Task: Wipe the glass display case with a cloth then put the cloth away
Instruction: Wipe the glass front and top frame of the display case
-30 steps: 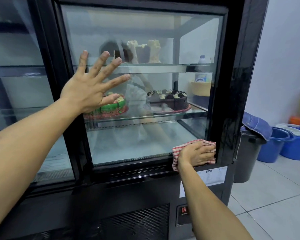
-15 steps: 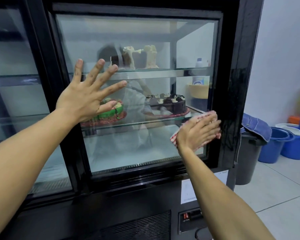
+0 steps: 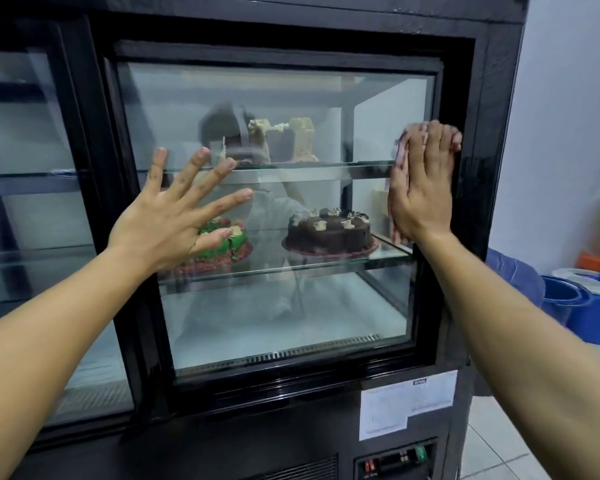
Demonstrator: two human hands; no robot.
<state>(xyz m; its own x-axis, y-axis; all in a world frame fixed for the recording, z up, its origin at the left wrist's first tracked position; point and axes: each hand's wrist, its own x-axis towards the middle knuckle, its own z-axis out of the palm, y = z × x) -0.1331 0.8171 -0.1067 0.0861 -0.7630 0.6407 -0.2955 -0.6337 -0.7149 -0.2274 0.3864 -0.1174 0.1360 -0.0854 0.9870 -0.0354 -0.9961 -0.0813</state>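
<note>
**Glass case mid-wipe, cloth pinned at the right edge of the pane**

Glass display case stands black-framed in front of the person, its front pane taking up most of what I can see. The right hand lies flat with straight fingers, pressing a red-and-white checked cloth against the glass high on the right side, just beside the black frame. Only the cloth's edges peek out on the left of the hand and a little below the palm; the rest is hidden beneath it. The left hand is spread wide, fingers splayed and straight, braced on the pane's left half and holding nothing.

Behind the glass, a chocolate cake sits on the middle shelf and a green-topped cake is partly hidden by the left hand. A blue bucket stands on the tiled floor off to the right.

To my eye this is the wiping step, with putting the cloth away not yet begun. The centre and left of the pane look to remain, including the patch under the bracing palm. The next stroke would call for steady flat pressure so the cloth doesn't slip out, and for moving the left hand clear so its print can be wiped.
</note>
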